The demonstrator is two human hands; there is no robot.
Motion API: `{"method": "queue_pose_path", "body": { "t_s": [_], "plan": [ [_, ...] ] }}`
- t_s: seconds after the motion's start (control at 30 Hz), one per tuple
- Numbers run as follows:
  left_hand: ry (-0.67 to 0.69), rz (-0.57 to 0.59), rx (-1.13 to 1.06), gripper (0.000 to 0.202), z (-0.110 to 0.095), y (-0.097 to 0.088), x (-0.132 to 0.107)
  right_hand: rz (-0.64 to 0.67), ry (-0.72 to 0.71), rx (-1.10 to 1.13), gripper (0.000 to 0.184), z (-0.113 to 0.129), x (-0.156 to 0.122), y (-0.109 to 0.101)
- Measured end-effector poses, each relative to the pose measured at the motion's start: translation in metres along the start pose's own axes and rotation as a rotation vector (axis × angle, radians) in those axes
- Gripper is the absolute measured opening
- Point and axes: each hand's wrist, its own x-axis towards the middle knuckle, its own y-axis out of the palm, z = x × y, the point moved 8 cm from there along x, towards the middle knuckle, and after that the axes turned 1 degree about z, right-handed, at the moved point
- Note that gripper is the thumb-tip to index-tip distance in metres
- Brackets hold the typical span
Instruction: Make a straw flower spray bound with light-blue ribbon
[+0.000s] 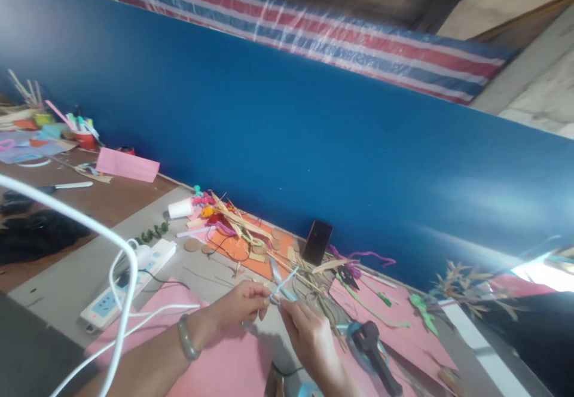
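Observation:
A thin light blue strip (284,281), bent or crossed over itself, is held up between my two hands. My left hand (244,302), with a bangle (187,337) on its wrist, pinches the strip's left end between closed fingers. On the other side my right hand (309,330) has its fingers closed around the lower part, which they partly hide. Whether the strip is paper or a fuzzy craft stem I cannot tell. Below the hands lies pink paper (224,364). Just beyond them are dry stems (314,286) and a blade-like grey piece (275,270).
A black-handled glue gun (376,355) lies at the right. Behind stand a phone (317,242) and a blue partition (287,146). A power strip (128,286) and white cable (130,307) lie left. Straw and craft scraps (237,223) cover orange paper (228,247).

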Motion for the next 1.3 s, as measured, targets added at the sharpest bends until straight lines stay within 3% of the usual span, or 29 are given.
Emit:
{"method": "queue_pose_path", "body": {
  "t_s": [0.2, 0.37, 0.57, 0.67, 0.83, 0.9, 1.07, 1.2, 1.3],
  "plan": [
    [0.066, -0.147, 0.086, 0.028, 0.003, 0.005, 0.0, -0.027, 0.176, 0.103, 0.026, -0.023, -0.004, -0.013],
    [0.117, -0.16, 0.124, 0.032, -0.004, 0.011, -0.001, -0.095, 0.298, 0.128, 0.029, -0.048, -0.01, -0.032],
    [0.172, -0.167, 0.212, 0.033, -0.012, 0.019, 0.0, -0.16, 0.393, 0.121, 0.036, -0.061, -0.019, -0.044],
    [0.203, -0.205, 0.266, 0.033, -0.019, 0.021, -0.002, -0.19, 0.459, 0.252, 0.039, -0.068, -0.022, -0.042],
    [0.238, -0.267, 0.31, 0.036, -0.028, 0.028, -0.011, -0.085, 0.524, 0.768, 0.042, -0.068, -0.019, -0.026],
    [0.265, -0.255, 0.327, 0.036, -0.029, 0.036, -0.016, -0.081, 0.544, 0.875, 0.042, -0.064, -0.02, -0.022],
    [0.235, -0.17, 0.39, 0.032, -0.013, 0.054, -0.022, -0.012, 0.603, 0.981, 0.045, -0.052, -0.035, -0.002],
    [0.215, -0.211, 0.393, 0.033, -0.002, 0.054, -0.024, -0.012, 0.658, 1.027, 0.045, -0.05, -0.049, 0.002],
    [0.194, -0.269, 0.412, 0.034, 0.001, 0.057, -0.026, -0.07, 0.705, 1.048, 0.043, -0.053, -0.053, -0.007]
  ]
}}
